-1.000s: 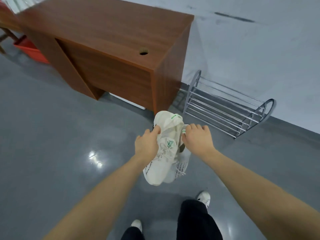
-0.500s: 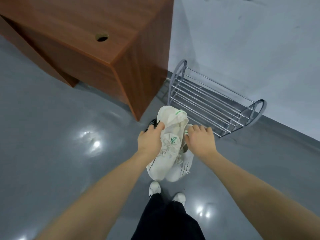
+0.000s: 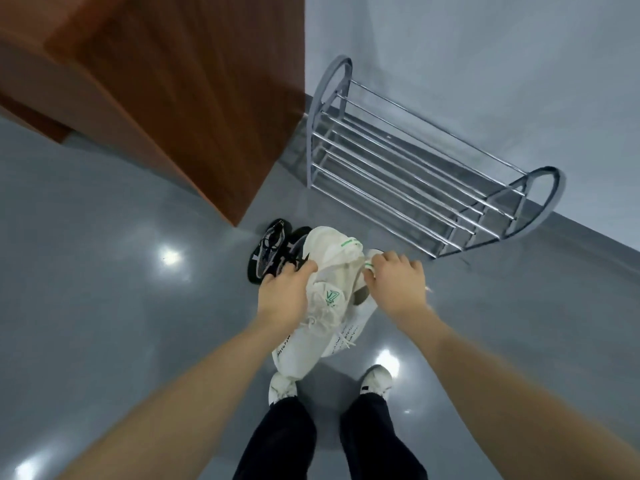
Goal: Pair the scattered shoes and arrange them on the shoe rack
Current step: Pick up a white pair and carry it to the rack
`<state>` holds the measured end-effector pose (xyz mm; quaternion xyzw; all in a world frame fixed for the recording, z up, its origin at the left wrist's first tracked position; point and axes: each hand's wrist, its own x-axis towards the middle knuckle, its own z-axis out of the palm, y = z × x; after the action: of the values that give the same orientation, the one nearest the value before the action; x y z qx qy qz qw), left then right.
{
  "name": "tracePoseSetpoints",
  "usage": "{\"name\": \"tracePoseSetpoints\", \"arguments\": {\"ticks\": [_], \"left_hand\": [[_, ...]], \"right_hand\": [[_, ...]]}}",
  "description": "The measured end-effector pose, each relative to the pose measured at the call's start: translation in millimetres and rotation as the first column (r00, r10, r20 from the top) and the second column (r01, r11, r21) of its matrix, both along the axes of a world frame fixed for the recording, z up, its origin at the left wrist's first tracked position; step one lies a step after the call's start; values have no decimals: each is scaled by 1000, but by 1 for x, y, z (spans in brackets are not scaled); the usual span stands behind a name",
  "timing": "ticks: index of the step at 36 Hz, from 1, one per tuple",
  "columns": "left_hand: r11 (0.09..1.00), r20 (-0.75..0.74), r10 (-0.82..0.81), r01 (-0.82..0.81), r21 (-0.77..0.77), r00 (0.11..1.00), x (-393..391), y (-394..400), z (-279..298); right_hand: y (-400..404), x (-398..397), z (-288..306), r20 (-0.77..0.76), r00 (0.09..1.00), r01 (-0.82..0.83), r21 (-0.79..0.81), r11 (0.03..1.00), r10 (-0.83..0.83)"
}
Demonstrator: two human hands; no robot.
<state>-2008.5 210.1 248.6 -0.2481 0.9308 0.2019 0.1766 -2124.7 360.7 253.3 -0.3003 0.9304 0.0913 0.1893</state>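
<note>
Your left hand [image 3: 285,292] and right hand [image 3: 394,280] each pinch a white sneaker [image 3: 329,271] by its collar, toes hanging down, mid-frame above the floor [image 3: 104,271]. They look light and soft, so keep hold at the heel collars. The shoe rack [image 3: 408,174] stands bare at one o'clock, a black pair [image 3: 270,251] at eleven
</note>
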Motion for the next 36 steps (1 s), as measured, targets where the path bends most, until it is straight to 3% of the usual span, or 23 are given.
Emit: {"name": "tracePoseSetpoints", "arguments": {"ticks": [8, 14, 23, 27, 31, 36], "left_hand": [[998, 3, 57, -57, 28, 998, -26, 17, -147], [999, 14, 2, -3, 45, 1000, -49, 30, -260], [1000, -27, 13, -14, -28, 1000, -84, 26, -402], [998, -50, 26, -29, -60, 998, -98, 20, -440], [997, -46, 71, -72, -42, 996, -102, 20, -458], [995, -71, 20, -27, -96, 997, -101, 19, -455]], "right_hand": [[12, -26, -147, 65, 997, -48, 24, 999, 47], [24, -47, -256, 126, 991, -38, 36, 999, 33], [18, -82, -391, 101, 993, 73, -79, 994, -64], [15, -91, -430, 110, 977, 204, -201, 958, -185], [19, -84, -453, 231, 921, 378, -337, 862, -314], [32, -65, -464, 333, 878, 446, -314, 838, -343]]}}
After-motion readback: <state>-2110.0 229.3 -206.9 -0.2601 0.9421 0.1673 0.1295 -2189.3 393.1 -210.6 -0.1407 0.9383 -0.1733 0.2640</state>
